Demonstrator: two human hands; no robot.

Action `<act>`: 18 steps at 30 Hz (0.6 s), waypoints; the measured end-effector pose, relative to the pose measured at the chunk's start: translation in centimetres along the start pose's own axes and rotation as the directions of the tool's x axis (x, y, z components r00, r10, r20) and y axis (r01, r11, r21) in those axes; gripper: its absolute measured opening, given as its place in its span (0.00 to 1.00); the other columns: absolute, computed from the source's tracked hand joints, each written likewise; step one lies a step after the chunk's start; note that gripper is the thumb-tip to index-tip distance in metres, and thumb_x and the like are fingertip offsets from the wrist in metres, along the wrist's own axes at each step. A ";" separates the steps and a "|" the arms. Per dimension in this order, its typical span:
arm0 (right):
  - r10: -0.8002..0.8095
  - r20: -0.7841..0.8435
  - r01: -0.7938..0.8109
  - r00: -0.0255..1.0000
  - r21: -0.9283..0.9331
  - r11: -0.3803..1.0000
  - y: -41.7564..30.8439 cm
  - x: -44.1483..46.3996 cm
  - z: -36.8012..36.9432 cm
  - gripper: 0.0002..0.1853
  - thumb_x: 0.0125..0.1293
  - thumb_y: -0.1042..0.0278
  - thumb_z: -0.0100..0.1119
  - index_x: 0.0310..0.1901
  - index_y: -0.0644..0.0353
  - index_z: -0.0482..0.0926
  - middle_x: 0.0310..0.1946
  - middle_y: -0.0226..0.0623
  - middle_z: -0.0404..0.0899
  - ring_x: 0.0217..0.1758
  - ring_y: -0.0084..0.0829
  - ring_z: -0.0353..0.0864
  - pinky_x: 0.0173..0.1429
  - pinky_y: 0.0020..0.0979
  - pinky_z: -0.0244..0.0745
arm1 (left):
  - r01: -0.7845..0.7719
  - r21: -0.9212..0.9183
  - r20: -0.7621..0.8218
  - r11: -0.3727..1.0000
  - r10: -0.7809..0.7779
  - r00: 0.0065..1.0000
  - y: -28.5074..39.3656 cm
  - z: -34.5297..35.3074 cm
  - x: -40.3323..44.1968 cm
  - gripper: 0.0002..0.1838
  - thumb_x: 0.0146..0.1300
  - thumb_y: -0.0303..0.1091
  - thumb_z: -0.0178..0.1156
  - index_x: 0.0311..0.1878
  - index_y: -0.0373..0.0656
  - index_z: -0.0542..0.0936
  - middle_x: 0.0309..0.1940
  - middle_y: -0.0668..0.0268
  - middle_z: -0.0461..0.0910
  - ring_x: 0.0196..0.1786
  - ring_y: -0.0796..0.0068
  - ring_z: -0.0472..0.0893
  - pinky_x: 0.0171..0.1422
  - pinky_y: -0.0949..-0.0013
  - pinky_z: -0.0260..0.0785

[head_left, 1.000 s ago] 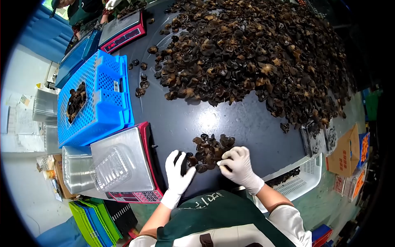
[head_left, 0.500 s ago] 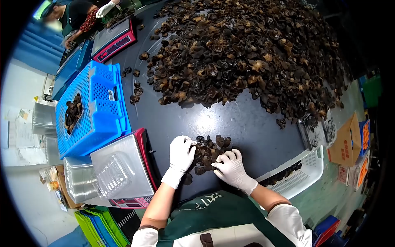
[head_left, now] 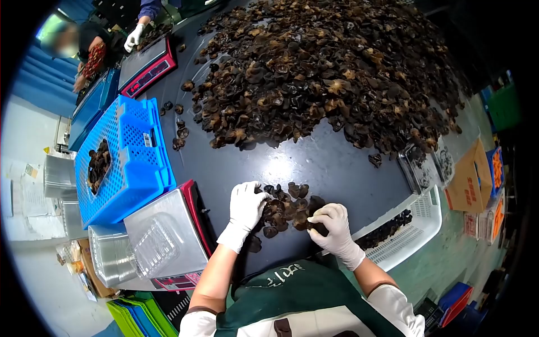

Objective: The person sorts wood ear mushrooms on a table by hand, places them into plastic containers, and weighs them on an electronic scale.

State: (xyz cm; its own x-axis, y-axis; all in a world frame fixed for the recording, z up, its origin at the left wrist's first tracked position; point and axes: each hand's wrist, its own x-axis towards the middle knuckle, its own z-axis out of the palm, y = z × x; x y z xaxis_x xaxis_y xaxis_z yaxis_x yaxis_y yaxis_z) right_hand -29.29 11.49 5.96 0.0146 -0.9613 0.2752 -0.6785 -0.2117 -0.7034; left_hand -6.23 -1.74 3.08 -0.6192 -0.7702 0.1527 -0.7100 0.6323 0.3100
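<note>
A small pile of dark brown wood ear mushrooms (head_left: 283,210) lies on the dark tabletop in front of me. My left hand (head_left: 245,210), in a white glove, rests at the pile's left edge. Its fingers are bent and pressed together, and whatever is between the fingertips is hidden. On the right side of the pile, my gloved right hand (head_left: 332,233) pinches a dark wood ear mushroom (head_left: 320,228) between thumb and fingers. One loose piece lies near my left wrist.
A large mushroom heap (head_left: 314,73) covers the table's far side. To the left are a blue crate (head_left: 132,163) and a scale (head_left: 168,230) bearing a clear plastic box (head_left: 154,244). A white basket (head_left: 415,230) sits right. A co-worker's gloved hand (head_left: 133,38) is by another scale (head_left: 147,67).
My right hand has moved right and slightly down, away from the pile's middle, and now pinches a dark piece. My left hand is nearly still. The view has shifted slightly, and a co-worker's gloved hand has lowered.
</note>
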 end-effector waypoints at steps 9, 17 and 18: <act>0.300 -0.189 -0.251 0.935 0.245 0.936 -0.1 -4.2 -2.1 0.13 0.50 0.76 0.66 0.39 0.57 0.79 0.38 0.32 0.78 0.44 0.36 0.78 0.53 0.35 0.72 | 0.167 -0.320 -0.247 0.933 -0.252 0.936 1.8 -3.6 -0.6 0.06 0.44 0.25 0.64 0.28 0.42 0.78 0.31 0.60 0.78 0.39 0.57 0.78 0.47 0.59 0.70; 0.417 -0.753 -0.620 0.509 0.014 0.784 8.2 -10.2 -14.3 0.23 0.56 0.84 0.52 0.56 0.63 0.74 0.52 0.40 0.77 0.52 0.32 0.76 0.60 0.32 0.70 | -0.009 -0.895 0.289 0.446 0.596 0.749 17.5 -3.3 -4.6 0.41 0.59 0.29 0.63 0.72 0.32 0.54 0.60 0.45 0.72 0.53 0.51 0.79 0.60 0.57 0.71; 0.237 -0.764 -0.683 0.601 -0.337 0.648 7.6 -9.8 -15.7 0.29 0.55 0.83 0.51 0.62 0.63 0.72 0.58 0.43 0.75 0.61 0.39 0.72 0.67 0.37 0.64 | 0.064 -0.856 0.374 0.513 0.529 0.762 17.6 -5.1 -3.0 0.39 0.60 0.32 0.64 0.71 0.31 0.56 0.63 0.42 0.68 0.58 0.50 0.76 0.64 0.58 0.67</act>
State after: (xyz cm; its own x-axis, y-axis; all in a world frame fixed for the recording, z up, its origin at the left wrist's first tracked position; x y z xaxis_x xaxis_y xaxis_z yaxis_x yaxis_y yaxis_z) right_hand -46.14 22.12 8.22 -0.7127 -0.4927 0.4993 -0.6968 0.5791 -0.4232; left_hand -15.12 11.29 12.86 -0.9727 -0.2212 -0.0702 -0.1165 0.2037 0.9721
